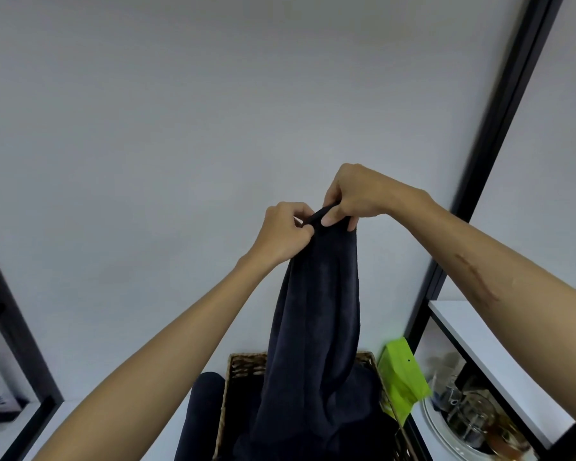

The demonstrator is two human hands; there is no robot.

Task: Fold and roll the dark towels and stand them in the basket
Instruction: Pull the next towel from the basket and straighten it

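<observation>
**Both hands hold a dark towel up by its top edge**

Both hands are raised in front of the pale wall, arms stretched forward and upward from the lower corners of the view. Left hand [288,229] has its fingers curled and pinches the top edge of the dark towel [316,314] between thumb and fingers. Right hand [351,197] sits just beside it and slightly higher, knuckles up, wrist bent down, thumb and fingers gripping the same bunched edge. Only a short stretch of hem shows between the two hands.

From that grip the towel hangs straight down in long loose folds, its lower part dropping into the woven basket [245,364] on the white counter [180,414]. More dark cloth lies inside the basket beneath it. A second dark towel [202,410], which looks rolled, lies on the counter touching the basket's left wall.

A bright green bag [401,374] stands just beside the basket on its right. Further right, a black-framed shelf [473,331] carries glassware [469,414] on a white plate.
</observation>
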